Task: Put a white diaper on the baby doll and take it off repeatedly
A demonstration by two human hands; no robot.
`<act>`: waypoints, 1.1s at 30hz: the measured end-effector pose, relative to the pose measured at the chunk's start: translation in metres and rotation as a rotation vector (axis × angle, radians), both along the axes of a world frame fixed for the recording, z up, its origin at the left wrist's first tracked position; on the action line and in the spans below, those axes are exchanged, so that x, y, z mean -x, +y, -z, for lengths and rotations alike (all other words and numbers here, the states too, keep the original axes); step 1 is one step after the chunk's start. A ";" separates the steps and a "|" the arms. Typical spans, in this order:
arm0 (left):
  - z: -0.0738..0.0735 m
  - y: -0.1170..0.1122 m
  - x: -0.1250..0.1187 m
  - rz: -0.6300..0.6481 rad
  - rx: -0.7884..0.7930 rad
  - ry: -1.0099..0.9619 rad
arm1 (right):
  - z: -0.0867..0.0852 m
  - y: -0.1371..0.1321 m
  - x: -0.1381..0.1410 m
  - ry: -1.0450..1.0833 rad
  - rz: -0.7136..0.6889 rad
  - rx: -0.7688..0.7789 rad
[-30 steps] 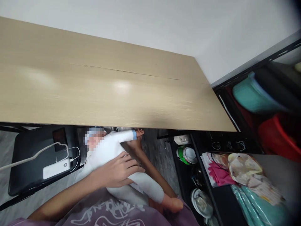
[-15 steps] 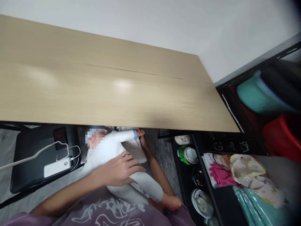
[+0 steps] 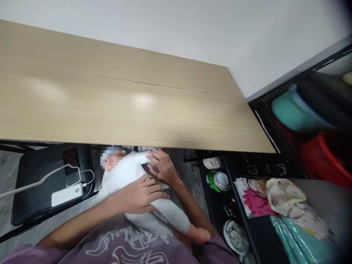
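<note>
A small figure in white clothes (image 3: 121, 181) lies tilted across my lap, its blurred head at the left and a bare foot (image 3: 202, 235) at the right. I cannot tell whether it is a doll. My left hand (image 3: 140, 194) rests open on the figure's middle, fingers spread over the white cloth. On its far side, my right hand (image 3: 162, 167) lies over the white sleeve, fingers and thumb apart. The sleeve's end and the figure's small hand are mostly hidden behind my right hand.
A wooden tabletop (image 3: 123, 110) overhangs just ahead. At left, a black seat (image 3: 30, 190) bears a white power bank (image 3: 67, 194) with cables and a dark phone (image 3: 70, 161). Black shelving at right holds a red tub (image 3: 324, 157), a teal tub (image 3: 291, 110), packets and jars.
My right hand has come up from behind the figure onto its sleeve, covering the blue cuff. My left hand stays on the white cloth. The view has shifted slightly.
</note>
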State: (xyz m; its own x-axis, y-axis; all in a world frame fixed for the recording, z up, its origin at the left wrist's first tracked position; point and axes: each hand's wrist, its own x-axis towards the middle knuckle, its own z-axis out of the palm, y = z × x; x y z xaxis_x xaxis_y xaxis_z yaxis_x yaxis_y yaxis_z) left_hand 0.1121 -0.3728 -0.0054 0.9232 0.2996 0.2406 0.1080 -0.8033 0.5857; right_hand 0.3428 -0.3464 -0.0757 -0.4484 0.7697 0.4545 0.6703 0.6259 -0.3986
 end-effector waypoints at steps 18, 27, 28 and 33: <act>0.113 -0.108 0.178 -1.270 0.439 0.048 | -0.065 0.033 0.072 -0.393 -0.227 0.299; 0.106 -0.115 0.163 -1.187 0.426 -0.196 | -0.130 0.006 0.050 -0.260 -0.323 0.028; 0.095 -0.112 0.159 -1.197 0.401 -0.209 | -0.140 -0.001 0.040 -0.217 -0.299 0.012; 0.023 -0.071 0.149 -1.080 0.346 -0.064 | -0.178 -0.019 -0.014 -0.165 0.004 0.062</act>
State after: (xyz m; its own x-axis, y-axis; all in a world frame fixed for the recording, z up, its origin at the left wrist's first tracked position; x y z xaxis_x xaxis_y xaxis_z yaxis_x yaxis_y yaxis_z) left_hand -0.0370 -0.4441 -0.0283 0.1309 0.9910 0.0274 0.6077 -0.1020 0.7876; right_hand 0.3564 -0.3653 0.1020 -0.5103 0.7957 0.3263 0.7322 0.6010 -0.3205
